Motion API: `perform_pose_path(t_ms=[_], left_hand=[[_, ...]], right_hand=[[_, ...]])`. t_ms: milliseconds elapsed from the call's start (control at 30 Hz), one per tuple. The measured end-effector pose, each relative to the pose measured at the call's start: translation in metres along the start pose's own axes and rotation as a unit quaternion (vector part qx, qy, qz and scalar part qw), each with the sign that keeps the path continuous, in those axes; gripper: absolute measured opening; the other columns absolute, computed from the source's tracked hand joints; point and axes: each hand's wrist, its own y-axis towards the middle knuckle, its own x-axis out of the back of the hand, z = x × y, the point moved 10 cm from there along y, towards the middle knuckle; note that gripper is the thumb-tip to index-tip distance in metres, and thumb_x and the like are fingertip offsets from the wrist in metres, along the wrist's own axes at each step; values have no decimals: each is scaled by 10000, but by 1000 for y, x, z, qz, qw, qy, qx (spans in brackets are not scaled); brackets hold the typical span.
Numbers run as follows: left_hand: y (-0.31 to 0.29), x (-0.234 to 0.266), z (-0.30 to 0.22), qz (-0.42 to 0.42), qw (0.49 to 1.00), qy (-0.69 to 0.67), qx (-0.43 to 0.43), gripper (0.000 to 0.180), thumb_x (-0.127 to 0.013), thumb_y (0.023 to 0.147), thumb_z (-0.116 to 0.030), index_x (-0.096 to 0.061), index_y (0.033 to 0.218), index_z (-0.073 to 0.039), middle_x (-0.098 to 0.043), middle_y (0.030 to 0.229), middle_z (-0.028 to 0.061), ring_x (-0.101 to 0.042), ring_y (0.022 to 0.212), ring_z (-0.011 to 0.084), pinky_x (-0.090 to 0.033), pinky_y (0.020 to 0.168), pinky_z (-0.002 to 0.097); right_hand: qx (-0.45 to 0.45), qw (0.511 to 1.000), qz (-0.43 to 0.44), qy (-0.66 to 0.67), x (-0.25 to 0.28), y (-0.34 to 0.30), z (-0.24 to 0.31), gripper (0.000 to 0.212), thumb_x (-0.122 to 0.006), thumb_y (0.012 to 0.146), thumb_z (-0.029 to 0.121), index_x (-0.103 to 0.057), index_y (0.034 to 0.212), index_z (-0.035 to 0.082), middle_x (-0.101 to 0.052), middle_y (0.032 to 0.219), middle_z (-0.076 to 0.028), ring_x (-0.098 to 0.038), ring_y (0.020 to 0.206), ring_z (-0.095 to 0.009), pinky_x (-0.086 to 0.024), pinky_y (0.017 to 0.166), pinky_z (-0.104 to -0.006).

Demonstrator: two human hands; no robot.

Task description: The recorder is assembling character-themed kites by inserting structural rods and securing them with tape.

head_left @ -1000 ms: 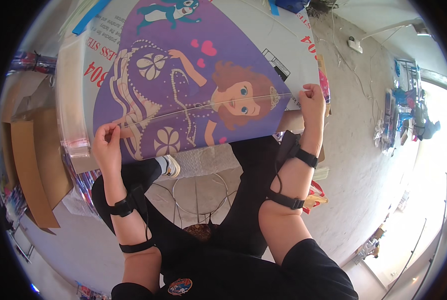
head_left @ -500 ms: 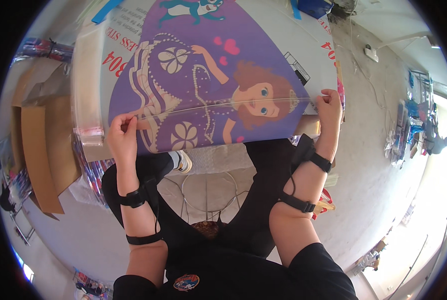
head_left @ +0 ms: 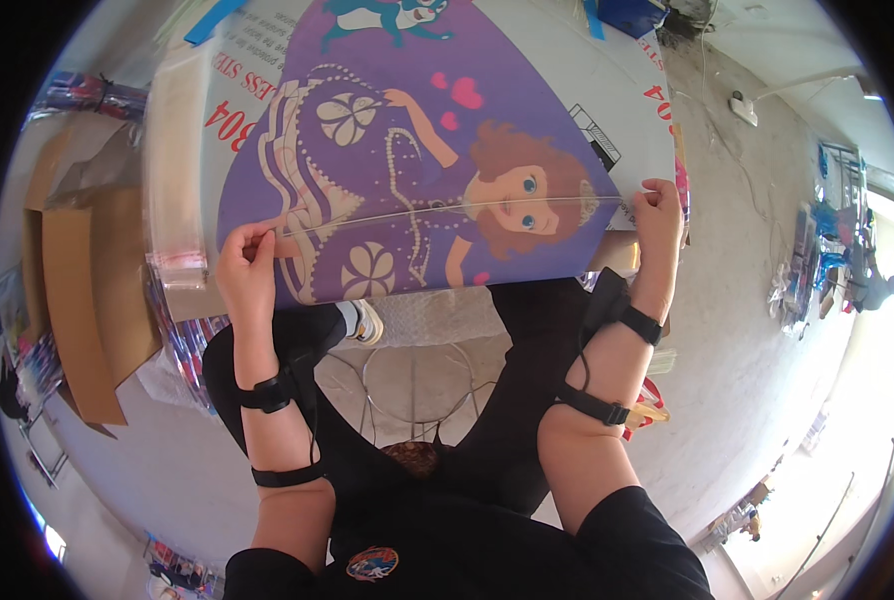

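A purple printed sheet (head_left: 422, 175), shaped like a kite sail, lies over a board with a pale covering (head_left: 192, 160). It shows a cartoon girl in a crown and a blue animal. Across the figure runs a thin pale line (head_left: 397, 211); I cannot tell whether it is a fold, a film edge or a thin rod. My left hand (head_left: 245, 268) pinches at the left end of this line, thumb against forefinger. At the right end, by the crown, my right hand (head_left: 659, 215) is closed in a similar pinch. The sheet's near edge hangs above my knees.
An open cardboard box (head_left: 92, 290) stands to the left, with bundled colourful packages (head_left: 92, 95) behind it. Blue tape (head_left: 214, 22) sticks to the board's far left. A dark blue box (head_left: 632, 15) sits at the far right. A round metal frame (head_left: 367, 385) is between my legs.
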Motion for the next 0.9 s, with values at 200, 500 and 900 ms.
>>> perform_pose_path(t_ms=[200,500,900], left_hand=[[0,1,2,1,1000,14,3,80,-634,861,-58,-636,925,-10,-647,787,41,-604,704,109,-487,675,236],[1,-1,-1,-1,1000,16,1,82,-634,861,-61,-634,927,-12,-647,782,39,-600,683,103,-488,666,233],[1,2,-1,-21,1000,15,-7,152,-717,794,-108,-641,893,-21,-650,743,59,-599,641,127,-489,607,263]], right_hand=[[-12,1000,-1,-19,-1,-6,8,249,-646,773,79,-598,1017,61,-614,759,-69,-602,691,-182,-482,641,-327],[-11,999,3,-32,1,-7,13,267,-666,757,87,-597,1014,52,-613,763,-67,-606,718,-196,-483,678,-333],[29,997,7,-72,-2,-4,17,389,-780,687,158,-603,1020,62,-623,741,-82,-618,699,-214,-490,652,-350]])
